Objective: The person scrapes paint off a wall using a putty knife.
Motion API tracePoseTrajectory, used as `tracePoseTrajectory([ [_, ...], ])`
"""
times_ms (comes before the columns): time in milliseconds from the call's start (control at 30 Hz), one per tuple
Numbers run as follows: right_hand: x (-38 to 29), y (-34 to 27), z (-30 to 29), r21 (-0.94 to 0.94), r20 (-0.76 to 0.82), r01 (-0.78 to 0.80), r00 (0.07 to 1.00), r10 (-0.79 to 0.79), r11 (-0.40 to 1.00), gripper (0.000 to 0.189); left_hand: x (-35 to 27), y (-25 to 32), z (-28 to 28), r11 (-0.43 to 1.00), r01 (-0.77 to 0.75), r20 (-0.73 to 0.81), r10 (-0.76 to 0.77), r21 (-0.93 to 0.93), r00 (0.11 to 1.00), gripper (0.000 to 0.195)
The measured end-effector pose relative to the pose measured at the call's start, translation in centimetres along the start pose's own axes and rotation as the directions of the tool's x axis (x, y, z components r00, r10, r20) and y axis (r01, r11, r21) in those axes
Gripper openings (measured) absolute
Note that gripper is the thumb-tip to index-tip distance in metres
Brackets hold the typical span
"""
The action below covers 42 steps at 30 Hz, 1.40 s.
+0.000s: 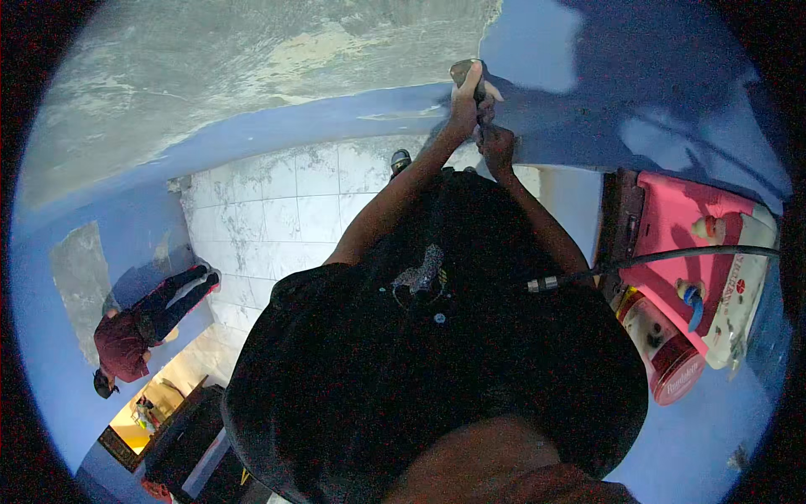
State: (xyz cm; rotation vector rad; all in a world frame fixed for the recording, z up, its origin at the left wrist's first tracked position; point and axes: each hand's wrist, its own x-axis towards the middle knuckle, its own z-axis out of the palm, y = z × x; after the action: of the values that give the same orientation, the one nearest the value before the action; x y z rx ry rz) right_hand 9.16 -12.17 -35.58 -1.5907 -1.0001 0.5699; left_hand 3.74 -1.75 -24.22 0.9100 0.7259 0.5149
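Note:
Both hands meet at the wall ahead, at the top of the head view. My left hand [465,104] is wrapped around the upper part of a dark hand tool [480,93], with its thumb pointing up. Just below, my right hand [497,148] is closed on the tool's lower part. The tool's exact kind cannot be told, as the fingers hide much of it. Around the hands, the painted blue wall [535,44] borders a large bare grey plaster patch [252,57] with a ragged edge. A shadow of the hands falls on the blue paint.
White floor tiles [315,170] with grey smears lie below the wall. Another person [126,340] stands by the left wall, near a lit opening [148,409] and dark furniture [189,435]. To the right are a pink surface [667,214], a red-lidded jar [677,378] and a black cable [680,252].

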Motion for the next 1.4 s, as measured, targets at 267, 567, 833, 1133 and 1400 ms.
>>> tracePoseTrajectory([
  [267,1.9,-1.2,0.3,-0.160,-0.028,0.216,0.974,-0.223,0.963,0.041,0.5,1.7,0.2,0.968,-0.236,0.063,0.232,0.083,0.971,0.064],
  [567,2.0,-2.8,1.3,-0.192,-0.196,0.069,0.975,-0.108,0.979,0.041,-0.5,5.6,1.3,0.992,-0.127,0.148,0.125,0.007,0.981,0.065],
  [833,1.8,0.6,1.7,-0.457,-0.008,0.325,0.929,-0.370,0.828,0.049,-0.7,3.5,0.9,0.984,-0.153,0.103,0.161,-0.089,0.981,0.064],
  [1133,0.7,1.2,1.3,-0.391,0.070,0.238,0.971,-0.229,0.889,0.062,-1.5,1.2,1.2,0.986,-0.166,-0.204,0.158,-0.021,0.966,0.054],
  [1400,0.2,1.1,1.0,-0.315,0.038,0.181,0.983,-0.179,0.931,0.048,-1.8,1.4,1.7,0.985,-0.171,-0.222,0.159,-0.036,0.962,0.054],
])
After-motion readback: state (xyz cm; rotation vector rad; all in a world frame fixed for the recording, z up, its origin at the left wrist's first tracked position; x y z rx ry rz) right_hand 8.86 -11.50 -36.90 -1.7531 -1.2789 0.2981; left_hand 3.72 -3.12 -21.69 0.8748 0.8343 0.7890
